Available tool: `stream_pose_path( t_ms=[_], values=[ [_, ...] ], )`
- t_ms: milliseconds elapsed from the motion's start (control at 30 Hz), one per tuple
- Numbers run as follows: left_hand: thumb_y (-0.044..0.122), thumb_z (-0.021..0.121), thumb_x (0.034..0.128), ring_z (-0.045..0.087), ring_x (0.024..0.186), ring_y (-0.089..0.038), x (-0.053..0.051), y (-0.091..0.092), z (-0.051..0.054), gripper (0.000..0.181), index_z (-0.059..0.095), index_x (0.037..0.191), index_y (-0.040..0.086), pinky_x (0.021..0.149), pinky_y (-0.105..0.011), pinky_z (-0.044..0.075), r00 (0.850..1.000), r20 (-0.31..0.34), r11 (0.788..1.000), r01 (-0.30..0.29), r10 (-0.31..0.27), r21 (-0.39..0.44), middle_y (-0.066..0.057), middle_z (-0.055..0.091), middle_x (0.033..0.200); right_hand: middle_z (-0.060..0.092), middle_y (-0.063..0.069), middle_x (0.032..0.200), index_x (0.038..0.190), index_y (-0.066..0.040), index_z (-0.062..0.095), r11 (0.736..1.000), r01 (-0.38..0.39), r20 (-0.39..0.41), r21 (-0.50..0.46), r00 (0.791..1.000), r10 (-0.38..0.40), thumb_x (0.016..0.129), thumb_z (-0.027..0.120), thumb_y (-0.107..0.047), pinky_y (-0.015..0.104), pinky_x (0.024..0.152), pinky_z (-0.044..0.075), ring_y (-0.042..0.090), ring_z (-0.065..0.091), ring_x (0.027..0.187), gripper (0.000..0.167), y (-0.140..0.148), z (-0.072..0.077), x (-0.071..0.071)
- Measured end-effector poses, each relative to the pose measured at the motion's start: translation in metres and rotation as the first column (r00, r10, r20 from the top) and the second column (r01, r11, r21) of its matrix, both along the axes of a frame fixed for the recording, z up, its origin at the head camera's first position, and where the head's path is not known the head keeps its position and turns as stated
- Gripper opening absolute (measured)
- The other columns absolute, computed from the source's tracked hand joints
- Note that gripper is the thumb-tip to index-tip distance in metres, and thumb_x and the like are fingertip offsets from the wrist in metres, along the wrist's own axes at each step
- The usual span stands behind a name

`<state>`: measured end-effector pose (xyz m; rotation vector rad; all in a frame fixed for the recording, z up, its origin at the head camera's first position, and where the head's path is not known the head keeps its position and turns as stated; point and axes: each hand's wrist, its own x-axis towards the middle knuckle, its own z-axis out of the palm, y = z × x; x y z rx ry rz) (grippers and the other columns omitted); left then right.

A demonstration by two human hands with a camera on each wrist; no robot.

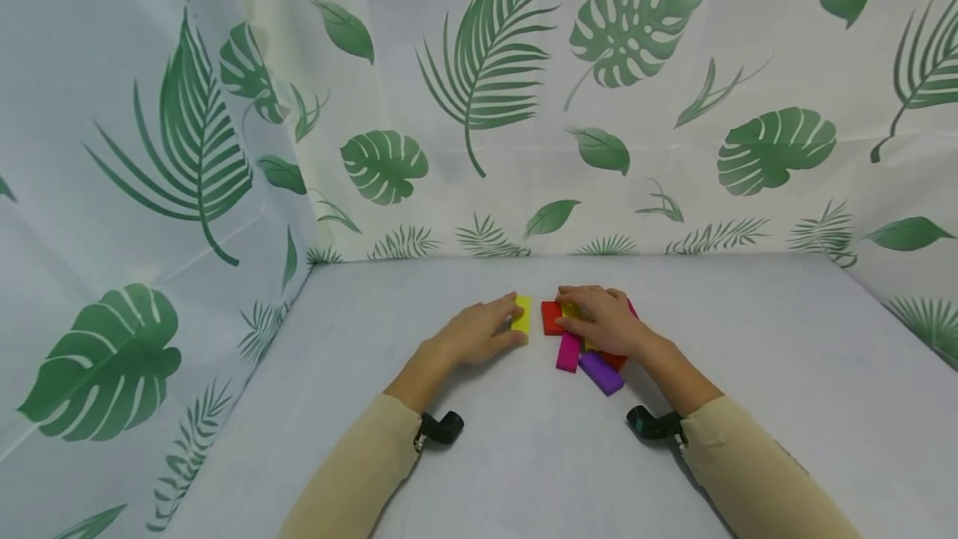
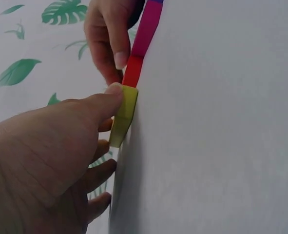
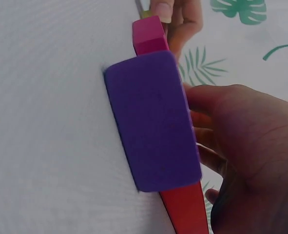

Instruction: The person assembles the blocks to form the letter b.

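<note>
The left hand (image 1: 479, 333) pinches a yellow block (image 1: 525, 319) between thumb and fingers, left of the pile; in the left wrist view the thumb lies on the yellow block's (image 2: 124, 116) end. Over the pile of blocks reaches the right hand (image 1: 604, 318), its fingers at a red block (image 1: 551, 318) and a partly hidden yellow one (image 1: 571, 311); whether it grips one cannot be told. Nearer the person lie a magenta block (image 1: 569, 352) and a purple block (image 1: 601, 373). The purple block (image 3: 153, 122) stands in front of the right hand (image 3: 256, 146) in the right wrist view.
An orange-red block (image 1: 614, 360) lies partly under the right hand, with a bit of magenta behind it. The white table surface (image 1: 516, 456) meets a white cloth (image 1: 524, 190) with green leaf prints at the back and left. Dark devices sit at both wrists.
</note>
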<state>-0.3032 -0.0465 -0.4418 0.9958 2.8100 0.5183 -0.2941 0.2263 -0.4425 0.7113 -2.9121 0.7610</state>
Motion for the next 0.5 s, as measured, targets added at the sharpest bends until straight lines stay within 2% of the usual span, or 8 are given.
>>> stream_pose_path(
  t_ms=[267, 500],
  values=[
    [0.051, 0.056, 0.1050, 0.043, 0.152, -0.022, 0.002, -0.014, 0.001, 0.057, 0.051, 0.150, 0.017, 0.126, -0.043, 0.035, 1.000, 0.005, 1.000, -0.002, 0.002, -0.016, -0.005, 0.036, 0.169, 0.055, 0.015, 0.155, 0.144, -0.007, 0.062, 1.000, 0.001, -0.009, 0.019, 1.000, -0.001, 0.097, 0.072, -0.040, 0.074, 0.115, 0.021, 0.041, 0.043, 0.147, 0.058, 0.000, -0.001, 0.000],
    [0.051, 0.056, 0.1051, 0.042, 0.152, -0.025, 0.008, -0.042, 0.001, 0.056, 0.053, 0.150, 0.017, 0.126, -0.041, 0.035, 1.000, -0.017, 1.000, 0.002, -0.002, -0.026, -0.007, 0.037, 0.169, 0.055, 0.015, 0.154, 0.144, -0.006, 0.062, 0.998, -0.002, -0.010, 0.060, 1.000, 0.003, 0.099, 0.070, -0.041, 0.073, 0.116, 0.021, 0.041, 0.044, 0.147, 0.058, -0.005, 0.003, 0.000]
  ],
)
